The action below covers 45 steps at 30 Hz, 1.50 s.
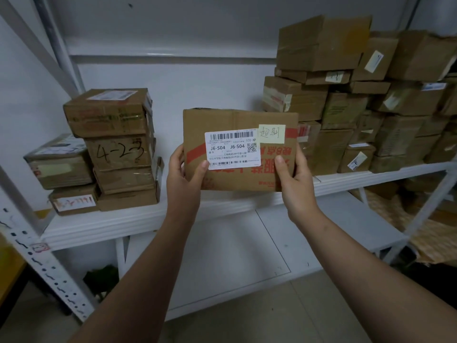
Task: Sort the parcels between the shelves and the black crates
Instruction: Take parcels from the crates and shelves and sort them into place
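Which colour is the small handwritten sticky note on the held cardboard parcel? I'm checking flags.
Pale yellow sticky note, on the brown cardboard parcel; head view.

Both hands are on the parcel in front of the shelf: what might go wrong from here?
1. The parcel is pinched only at its lower corners by the left hand and right hand, so it may tip forward.
2. The left stack leans unevenly; a nudge might topple it.
3. The yellow note may peel off.

Held parcel (238,149): white label (232,150) reads "J6-S04 J6-S04", "020-AP"; yellow note (271,133) handwritten "超期". Left stack box (120,151): "4-23" in marker.
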Each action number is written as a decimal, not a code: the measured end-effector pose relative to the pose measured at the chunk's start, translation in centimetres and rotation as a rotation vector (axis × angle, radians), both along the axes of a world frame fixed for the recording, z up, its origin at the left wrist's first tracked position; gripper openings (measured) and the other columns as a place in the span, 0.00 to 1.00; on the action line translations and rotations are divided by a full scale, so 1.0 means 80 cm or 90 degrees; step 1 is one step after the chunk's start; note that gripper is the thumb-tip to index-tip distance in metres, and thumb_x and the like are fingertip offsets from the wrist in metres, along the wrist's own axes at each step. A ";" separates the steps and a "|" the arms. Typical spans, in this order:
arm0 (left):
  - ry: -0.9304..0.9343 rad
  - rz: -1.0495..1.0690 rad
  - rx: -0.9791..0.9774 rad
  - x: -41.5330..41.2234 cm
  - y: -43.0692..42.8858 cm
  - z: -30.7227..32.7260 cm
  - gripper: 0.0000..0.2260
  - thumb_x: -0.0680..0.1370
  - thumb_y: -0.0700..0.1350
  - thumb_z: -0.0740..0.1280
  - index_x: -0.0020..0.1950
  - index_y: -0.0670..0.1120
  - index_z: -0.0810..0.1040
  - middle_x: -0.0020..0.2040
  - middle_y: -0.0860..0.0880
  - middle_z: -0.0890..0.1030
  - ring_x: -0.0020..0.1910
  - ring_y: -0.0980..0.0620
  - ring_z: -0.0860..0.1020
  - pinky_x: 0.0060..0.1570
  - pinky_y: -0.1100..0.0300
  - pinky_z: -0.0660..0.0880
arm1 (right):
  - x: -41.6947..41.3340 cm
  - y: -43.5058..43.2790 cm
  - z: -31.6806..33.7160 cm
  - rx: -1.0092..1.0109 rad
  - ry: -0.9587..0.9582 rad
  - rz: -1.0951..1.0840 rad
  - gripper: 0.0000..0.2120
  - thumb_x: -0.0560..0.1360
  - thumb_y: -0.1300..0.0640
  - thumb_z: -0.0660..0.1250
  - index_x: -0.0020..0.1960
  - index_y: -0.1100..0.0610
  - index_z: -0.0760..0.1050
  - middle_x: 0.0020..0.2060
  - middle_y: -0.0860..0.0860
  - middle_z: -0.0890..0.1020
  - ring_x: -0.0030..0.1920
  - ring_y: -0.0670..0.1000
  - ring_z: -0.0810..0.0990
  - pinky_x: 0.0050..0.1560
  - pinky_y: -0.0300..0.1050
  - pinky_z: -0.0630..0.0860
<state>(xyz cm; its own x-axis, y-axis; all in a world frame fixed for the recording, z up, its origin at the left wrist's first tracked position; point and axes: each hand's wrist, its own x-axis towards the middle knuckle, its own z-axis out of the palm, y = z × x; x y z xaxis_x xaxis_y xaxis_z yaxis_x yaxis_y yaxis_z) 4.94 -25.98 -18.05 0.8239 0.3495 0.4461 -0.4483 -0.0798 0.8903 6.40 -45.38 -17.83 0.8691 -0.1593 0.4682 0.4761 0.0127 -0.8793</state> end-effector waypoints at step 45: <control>0.247 -0.563 0.196 -0.152 -0.677 -0.146 0.27 0.78 0.46 0.67 0.75 0.51 0.62 0.64 0.58 0.71 0.56 0.63 0.72 0.41 0.81 0.69 | -0.323 -0.651 -0.173 0.059 0.269 -0.499 0.18 0.78 0.56 0.65 0.67 0.52 0.68 0.58 0.49 0.78 0.58 0.48 0.78 0.62 0.52 0.75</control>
